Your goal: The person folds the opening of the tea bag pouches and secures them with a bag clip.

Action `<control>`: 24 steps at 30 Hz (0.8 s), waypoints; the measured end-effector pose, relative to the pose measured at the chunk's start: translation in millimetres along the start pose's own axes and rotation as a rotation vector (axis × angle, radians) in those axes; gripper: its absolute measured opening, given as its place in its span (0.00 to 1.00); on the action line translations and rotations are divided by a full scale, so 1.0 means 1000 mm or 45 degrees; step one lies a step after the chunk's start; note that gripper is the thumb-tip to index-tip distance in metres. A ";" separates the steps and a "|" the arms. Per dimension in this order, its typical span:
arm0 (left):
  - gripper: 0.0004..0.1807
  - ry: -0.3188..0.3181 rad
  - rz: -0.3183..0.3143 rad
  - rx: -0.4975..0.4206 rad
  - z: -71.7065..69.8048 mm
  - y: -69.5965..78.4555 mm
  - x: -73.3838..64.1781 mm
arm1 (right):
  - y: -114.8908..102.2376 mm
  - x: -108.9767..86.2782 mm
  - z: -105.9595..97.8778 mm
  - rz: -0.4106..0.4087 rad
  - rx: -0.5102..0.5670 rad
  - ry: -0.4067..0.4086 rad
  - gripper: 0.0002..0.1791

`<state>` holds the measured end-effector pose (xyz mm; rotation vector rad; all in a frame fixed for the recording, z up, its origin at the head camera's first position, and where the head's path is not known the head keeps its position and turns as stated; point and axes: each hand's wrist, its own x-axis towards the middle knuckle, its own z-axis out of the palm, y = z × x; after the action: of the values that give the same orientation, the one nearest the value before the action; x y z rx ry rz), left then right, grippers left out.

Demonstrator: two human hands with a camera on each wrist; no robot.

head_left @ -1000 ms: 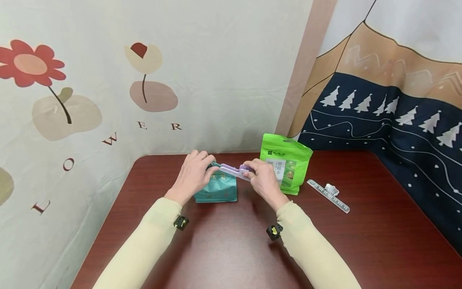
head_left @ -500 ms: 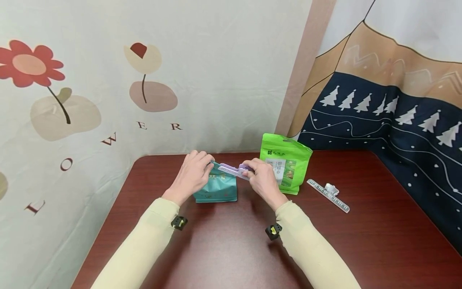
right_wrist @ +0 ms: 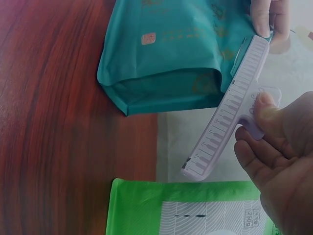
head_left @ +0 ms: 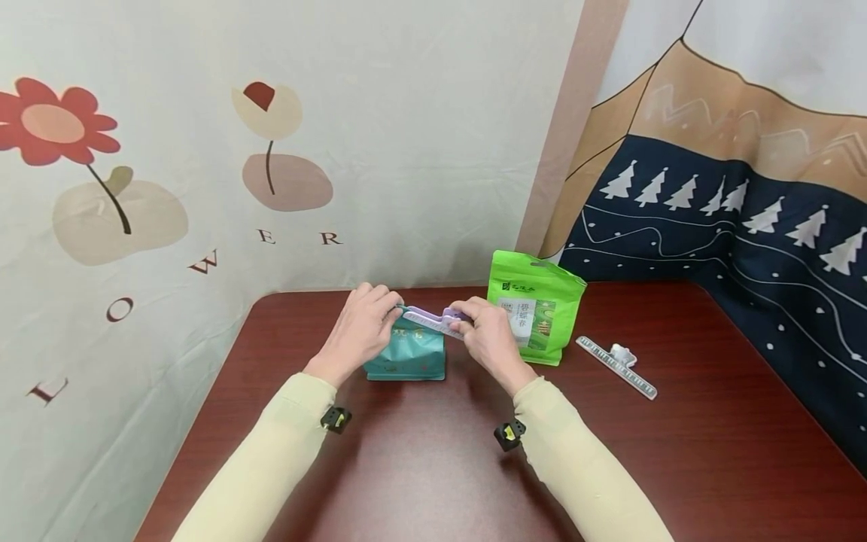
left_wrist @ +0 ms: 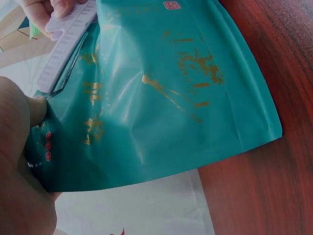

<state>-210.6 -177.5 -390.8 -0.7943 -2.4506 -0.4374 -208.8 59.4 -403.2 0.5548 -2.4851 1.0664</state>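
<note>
Crossing the near side of the dark red table (head_left: 420, 467), two pale yellow sleeves (head_left: 254, 459) each carry a small black wrist camera (head_left: 336, 418). Right hand (head_left: 493, 335): fingers bent, thumb on one grip of the purple clip (right_wrist: 230, 117), fingers against the other, so it has the clip in a pinch. Left hand (head_left: 362, 324): thumb and fingers closed on the top left corner of the teal bag (head_left: 409, 357), no slack there. Bag stands base down on the table, gold print on its front. Clip lies slanted along the bag's top edge, left end right by the left thumb, right end sticking out past the bag (can't tell whether its bars press on the bag). Off to the right, a clear clip (head_left: 616, 367) lies flat on the table at a slant, well apart from the hands. Just past the right hand, a green bag (head_left: 569, 301) stands upright with a pale label. Behind: a pale wall cloth (head_left: 420, 150) with printed flowers and letters, then a navy cloth (head_left: 677, 248) with white trees at right.
</note>
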 end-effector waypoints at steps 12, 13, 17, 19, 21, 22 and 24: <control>0.03 -0.047 -0.058 -0.090 -0.004 0.000 0.002 | -0.004 0.001 0.002 0.036 0.014 0.025 0.11; 0.03 -0.052 -0.058 -0.095 -0.003 0.000 0.002 | -0.005 0.001 0.002 0.042 0.011 0.027 0.11; 0.05 -0.046 -0.062 -0.111 -0.002 -0.002 0.003 | -0.006 0.001 0.003 0.058 -0.004 0.025 0.11; 0.06 -0.041 -0.067 -0.117 -0.003 -0.002 0.003 | -0.006 0.001 0.003 0.063 -0.007 0.027 0.11; 0.06 -0.036 -0.069 -0.115 -0.003 -0.002 0.003 | -0.006 0.001 0.004 0.067 -0.002 0.030 0.11; 0.06 -0.034 -0.068 -0.114 -0.003 -0.002 0.003 | -0.006 0.001 0.004 0.066 0.000 0.031 0.11; 0.06 -0.031 -0.065 -0.108 -0.003 -0.002 0.003 | -0.006 0.001 0.005 0.062 0.012 0.034 0.11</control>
<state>-212.7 -179.0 -386.5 -0.7768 -2.4934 -0.5576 -207.1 52.0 -402.4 0.4824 -2.4836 1.0968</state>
